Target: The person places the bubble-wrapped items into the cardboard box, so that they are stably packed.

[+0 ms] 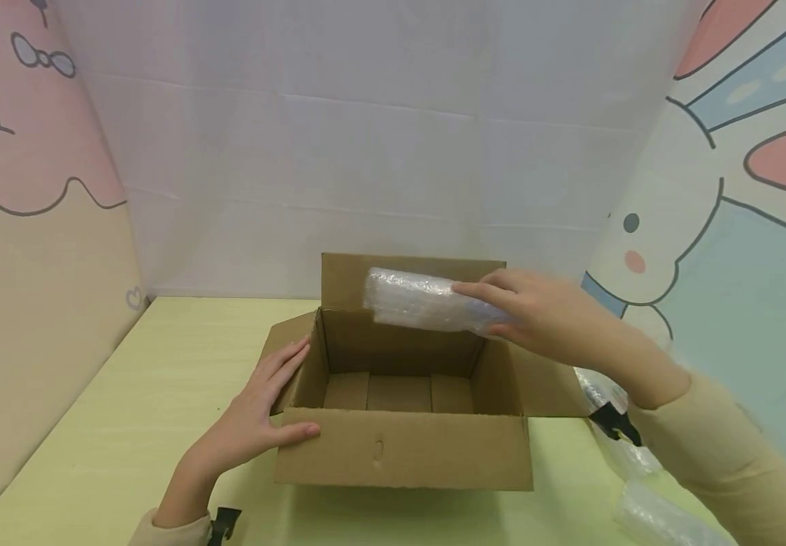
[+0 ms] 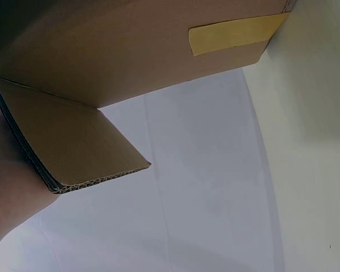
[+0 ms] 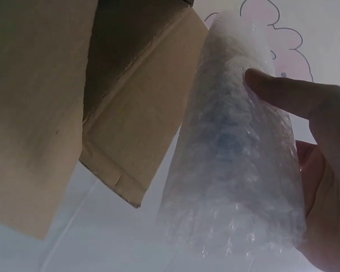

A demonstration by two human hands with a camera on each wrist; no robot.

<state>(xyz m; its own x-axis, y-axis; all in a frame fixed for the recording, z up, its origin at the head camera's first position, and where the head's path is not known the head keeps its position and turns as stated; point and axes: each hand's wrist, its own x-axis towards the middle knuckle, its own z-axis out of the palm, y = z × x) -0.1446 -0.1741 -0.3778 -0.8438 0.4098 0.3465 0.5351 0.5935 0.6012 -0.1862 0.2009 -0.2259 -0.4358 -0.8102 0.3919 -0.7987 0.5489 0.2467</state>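
Observation:
An open cardboard box (image 1: pixel 402 451) stands on the table, its flaps folded outward and its inside bare. My left hand (image 1: pixel 256 413) rests on the box's left side, fingers along the left flap (image 1: pixel 290 334) and thumb over the front flap. Above the box opening, my right hand (image 1: pixel 543 315) grips a bubble-wrapped roll (image 1: pixel 413 299), held roughly level. In the right wrist view the thumb presses on the bubble-wrapped roll (image 3: pixel 232 141), and something bluish shows faintly through the wrap. The left wrist view shows the box's outer wall (image 2: pixel 130 51) with a strip of yellow tape.
More bubble-wrapped pieces (image 1: pixel 662 516) lie on the table to the right of the box, partly behind the right forearm. A white sheet (image 1: pixel 379 152) hangs behind the table (image 1: pixel 181 364), and walls with cartoon drawings stand on both sides.

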